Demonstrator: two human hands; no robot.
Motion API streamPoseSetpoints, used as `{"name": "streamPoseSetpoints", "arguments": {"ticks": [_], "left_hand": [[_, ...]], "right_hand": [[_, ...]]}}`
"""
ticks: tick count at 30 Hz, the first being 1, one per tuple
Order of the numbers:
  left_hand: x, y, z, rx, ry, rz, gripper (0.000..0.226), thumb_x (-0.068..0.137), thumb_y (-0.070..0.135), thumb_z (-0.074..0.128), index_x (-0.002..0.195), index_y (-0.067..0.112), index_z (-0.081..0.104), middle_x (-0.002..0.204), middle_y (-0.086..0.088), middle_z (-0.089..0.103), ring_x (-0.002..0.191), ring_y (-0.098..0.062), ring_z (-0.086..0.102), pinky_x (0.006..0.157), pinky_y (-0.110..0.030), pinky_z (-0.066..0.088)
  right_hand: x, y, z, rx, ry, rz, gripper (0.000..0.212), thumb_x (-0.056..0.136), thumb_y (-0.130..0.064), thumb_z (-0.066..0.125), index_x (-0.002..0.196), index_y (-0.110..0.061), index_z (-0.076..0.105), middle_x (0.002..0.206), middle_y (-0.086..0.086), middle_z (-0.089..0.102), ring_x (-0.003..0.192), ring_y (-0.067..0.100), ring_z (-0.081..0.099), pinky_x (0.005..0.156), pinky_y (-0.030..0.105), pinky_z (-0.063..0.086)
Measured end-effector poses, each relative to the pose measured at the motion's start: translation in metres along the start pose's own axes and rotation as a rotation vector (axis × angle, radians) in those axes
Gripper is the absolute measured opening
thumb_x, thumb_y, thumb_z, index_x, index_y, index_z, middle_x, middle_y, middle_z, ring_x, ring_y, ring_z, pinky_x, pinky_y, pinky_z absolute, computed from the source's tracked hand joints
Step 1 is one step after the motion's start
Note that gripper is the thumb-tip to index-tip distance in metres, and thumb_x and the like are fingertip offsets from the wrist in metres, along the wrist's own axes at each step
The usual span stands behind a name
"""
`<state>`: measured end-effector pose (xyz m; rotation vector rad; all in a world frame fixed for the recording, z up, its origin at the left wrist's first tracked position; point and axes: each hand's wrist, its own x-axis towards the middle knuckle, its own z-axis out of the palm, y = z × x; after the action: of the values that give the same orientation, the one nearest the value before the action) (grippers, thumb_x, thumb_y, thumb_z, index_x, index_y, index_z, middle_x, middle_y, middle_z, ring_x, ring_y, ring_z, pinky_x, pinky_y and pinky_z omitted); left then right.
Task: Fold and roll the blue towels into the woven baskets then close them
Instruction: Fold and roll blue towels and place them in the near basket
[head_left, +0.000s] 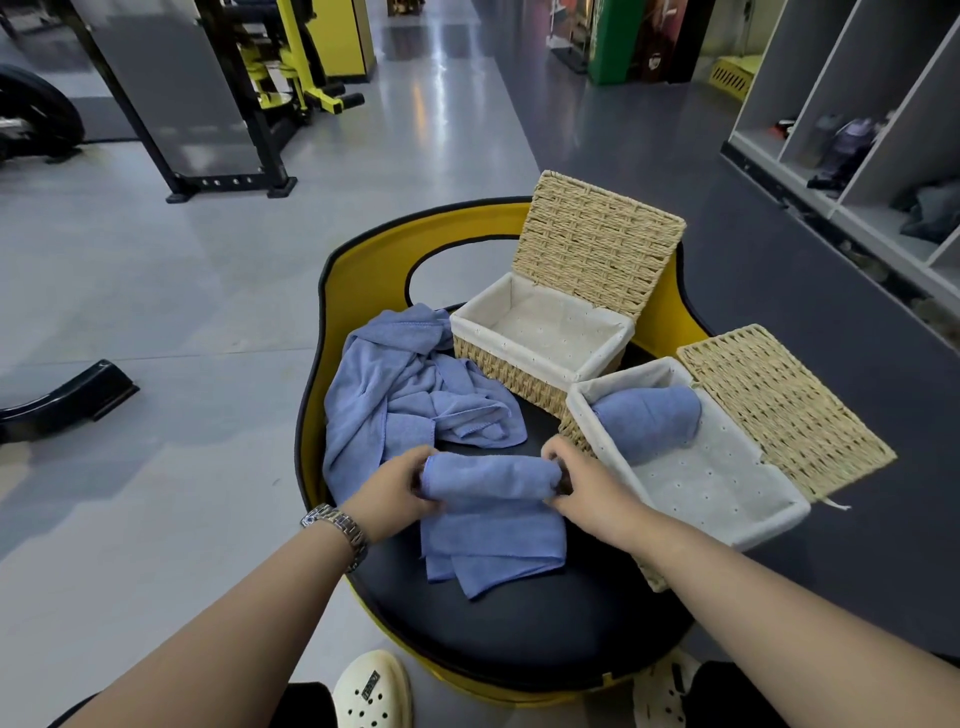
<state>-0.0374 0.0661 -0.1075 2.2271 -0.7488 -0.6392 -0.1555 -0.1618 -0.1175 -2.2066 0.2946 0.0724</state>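
Both hands (402, 486) (582, 480) pinch the half-rolled blue towel's (491, 480) ends.

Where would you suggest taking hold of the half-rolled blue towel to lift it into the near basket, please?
Probably by its two open ends, from left and right, as the left hand and right hand hold it now. The half-rolled towel lies crosswise with a flat tail trailing toward the person, so an end grip should keep it from unwinding. The near basket, lid open, holds one rolled towel.
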Motion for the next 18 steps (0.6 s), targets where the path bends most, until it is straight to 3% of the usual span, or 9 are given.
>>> {"name": "streamPoseSetpoints", "arguments": {"ticks": [2,4,8,11,14,16,17,18], "left_hand": [[-0.001,-0.003,0.000,0.024,-0.019,0.069,0.028,0.079,-0.002,0.063,0.082,0.024,0.055,0.071,0.026,0.060,0.061,0.008,0.054,0.051,-0.008,0.040],[-0.003,-0.005,-0.001,0.098,-0.050,0.132,0.033,0.074,-0.006,0.055,0.073,0.027,0.057,0.076,0.024,0.061,0.071,0.003,0.055,0.064,-0.011,0.041],[-0.002,-0.016,-0.003,0.374,-0.163,0.213,0.049,0.075,-0.008,0.049,0.080,0.036,0.070,0.107,0.008,0.058,0.102,-0.011,0.051,0.090,-0.018,0.037],[-0.005,-0.014,-0.005,0.418,-0.229,0.128,0.039,0.083,0.020,0.046,0.069,0.053,0.061,0.125,0.012,0.052,0.118,-0.011,0.043,0.103,-0.031,0.037],[-0.006,-0.009,-0.002,0.491,-0.235,0.099,0.023,0.081,0.062,0.041,0.067,0.050,0.054,0.126,0.016,0.053,0.117,-0.010,0.042,0.099,-0.034,0.039],[-0.009,-0.004,0.002,0.588,-0.191,0.144,0.023,0.079,0.065,0.052,0.071,0.043,0.050,0.118,0.017,0.056,0.106,-0.010,0.044,0.086,-0.030,0.041],[-0.010,-0.001,0.005,0.620,-0.168,0.163,0.026,0.076,0.063,0.058,0.077,0.039,0.048,0.110,0.015,0.059,0.100,-0.012,0.046,0.079,-0.030,0.040],[-0.012,0.000,0.007,0.623,-0.148,0.165,0.034,0.073,0.062,0.063,0.086,0.036,0.045,0.103,0.011,0.059,0.094,-0.014,0.047,0.074,-0.031,0.039]], "right_hand": [[-0.002,-0.004,-0.001,-0.036,-0.017,-0.050,0.035,0.068,0.010,0.044,0.073,-0.025,0.040,0.073,-0.007,0.042,0.065,0.007,0.035,0.060,0.019,0.030],[-0.004,-0.005,0.000,-0.079,-0.047,-0.095,0.040,0.065,0.014,0.039,0.070,-0.026,0.040,0.080,-0.006,0.042,0.068,0.006,0.036,0.062,0.016,0.029],[-0.008,0.000,0.002,-0.198,-0.106,-0.186,0.036,0.067,0.010,0.038,0.068,-0.024,0.049,0.089,-0.005,0.050,0.080,0.003,0.043,0.075,0.016,0.032],[-0.011,-0.004,0.001,-0.254,-0.116,-0.173,0.033,0.073,0.009,0.041,0.064,-0.019,0.056,0.107,-0.002,0.060,0.102,0.010,0.050,0.091,0.021,0.033],[-0.013,-0.011,0.002,-0.233,-0.061,-0.134,0.031,0.079,-0.006,0.050,0.057,-0.027,0.043,0.105,0.001,0.066,0.102,0.015,0.059,0.090,0.027,0.042],[-0.015,-0.014,0.001,-0.249,-0.103,-0.077,0.016,0.079,-0.022,0.058,0.071,-0.027,0.045,0.099,-0.004,0.061,0.093,0.015,0.058,0.084,0.032,0.046],[-0.016,-0.015,0.000,-0.286,-0.157,-0.039,0.017,0.078,-0.029,0.063,0.084,-0.026,0.047,0.101,-0.009,0.057,0.093,0.013,0.055,0.084,0.031,0.045],[-0.016,-0.015,-0.001,-0.322,-0.220,-0.006,0.031,0.077,-0.034,0.067,0.099,-0.026,0.047,0.107,-0.011,0.054,0.096,0.011,0.054,0.086,0.030,0.044]]}}
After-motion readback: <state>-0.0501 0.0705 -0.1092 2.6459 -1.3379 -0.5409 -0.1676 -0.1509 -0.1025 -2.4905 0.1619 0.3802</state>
